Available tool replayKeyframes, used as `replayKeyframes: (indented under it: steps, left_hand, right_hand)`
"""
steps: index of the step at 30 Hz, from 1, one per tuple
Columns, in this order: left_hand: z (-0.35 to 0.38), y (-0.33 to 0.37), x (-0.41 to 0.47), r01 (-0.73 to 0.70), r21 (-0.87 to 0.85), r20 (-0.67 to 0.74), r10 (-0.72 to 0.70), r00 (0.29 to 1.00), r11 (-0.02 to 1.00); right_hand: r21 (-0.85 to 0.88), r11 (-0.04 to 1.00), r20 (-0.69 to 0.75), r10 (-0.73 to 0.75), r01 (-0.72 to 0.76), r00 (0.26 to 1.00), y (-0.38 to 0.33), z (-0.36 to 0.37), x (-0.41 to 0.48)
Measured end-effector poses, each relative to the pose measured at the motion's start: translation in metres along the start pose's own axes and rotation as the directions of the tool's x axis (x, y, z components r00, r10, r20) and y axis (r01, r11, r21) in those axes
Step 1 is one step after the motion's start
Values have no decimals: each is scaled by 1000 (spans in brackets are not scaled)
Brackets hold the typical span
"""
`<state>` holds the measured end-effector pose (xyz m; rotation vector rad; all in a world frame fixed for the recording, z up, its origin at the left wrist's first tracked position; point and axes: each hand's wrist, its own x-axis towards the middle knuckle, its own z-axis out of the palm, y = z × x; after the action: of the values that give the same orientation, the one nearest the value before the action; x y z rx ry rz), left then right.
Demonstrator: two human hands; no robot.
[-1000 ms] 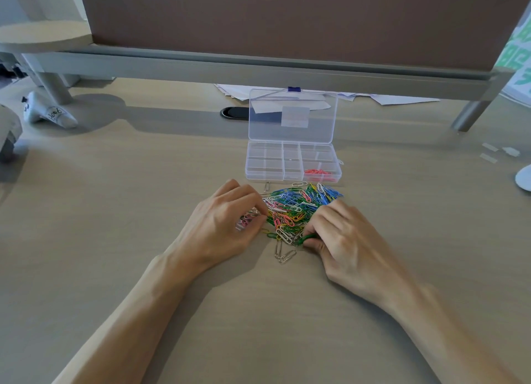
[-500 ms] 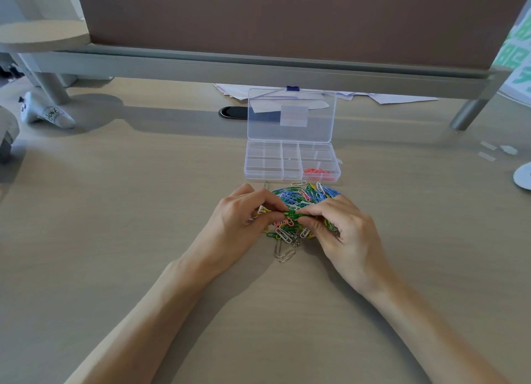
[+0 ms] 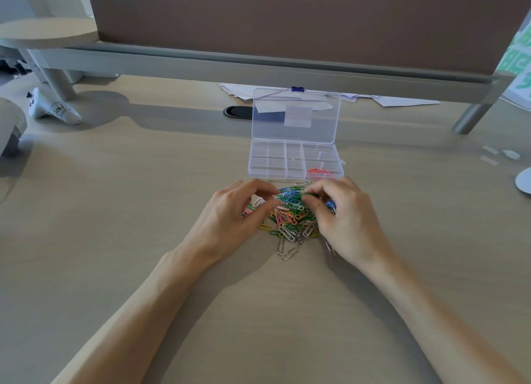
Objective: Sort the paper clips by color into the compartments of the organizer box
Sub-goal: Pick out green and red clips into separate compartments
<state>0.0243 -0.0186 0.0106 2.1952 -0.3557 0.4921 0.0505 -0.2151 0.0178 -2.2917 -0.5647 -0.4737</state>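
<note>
A clear organizer box [image 3: 265, 161] stands open on the desk, its lid upright. Red paper clips [image 3: 318, 171] lie in its front right compartment; the other compartments look bare. Just in front of the box is a mixed pile of paper clips [image 3: 290, 218] in green, blue, pink, yellow and silver. My left hand [image 3: 230, 219] hovers over the pile's left side, thumb and forefinger pinched, with white and pink clips showing under the palm. My right hand [image 3: 343, 219] is over the right side, pinching a green paper clip [image 3: 309, 195] near the box's front edge.
Loose papers [image 3: 402, 99] lie under the grey divider rail [image 3: 258, 67] behind the box. A black oval grommet [image 3: 238, 112] sits left of the lid. A white device [image 3: 53, 107] rests far left. A white disc [image 3: 524, 179] and tape scraps [image 3: 500, 155] are at the right.
Both hands have moved up from the pile's near side toward the box. My right hand took a green clip from the near edge, and the two hands met at it before parting slightly.
</note>
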Motion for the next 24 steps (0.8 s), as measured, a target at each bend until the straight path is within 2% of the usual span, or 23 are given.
replayKeyframes:
  steps: [4, 9, 14, 22, 24]
  left_hand:
    - [-14, -19, 1, 40, 139, -4, -40, 999, 989]
    - [-24, -29, 1, 109, 97, -3, -110, 994, 989]
    - [-26, -35, 2, 58, 185, 79, -74, 994, 981]
    - [-22, -44, 4, 40, 243, 115, -70, 991, 969]
    - [-21, -43, 3, 50, 246, 117, -81, 990, 968]
  right_hand:
    - [-101, 995, 16, -5, 7, 1000, -3, 10, 39]
    - [-206, 978, 92, 11, 8, 996, -4, 35, 72]
    - [-267, 964, 139, 26, 12, 990, 1, 46, 82]
    - [-182, 981, 130, -36, 60, 991, 4, 30, 73]
    - [-125, 989, 194, -54, 80, 980, 1, 26, 65]
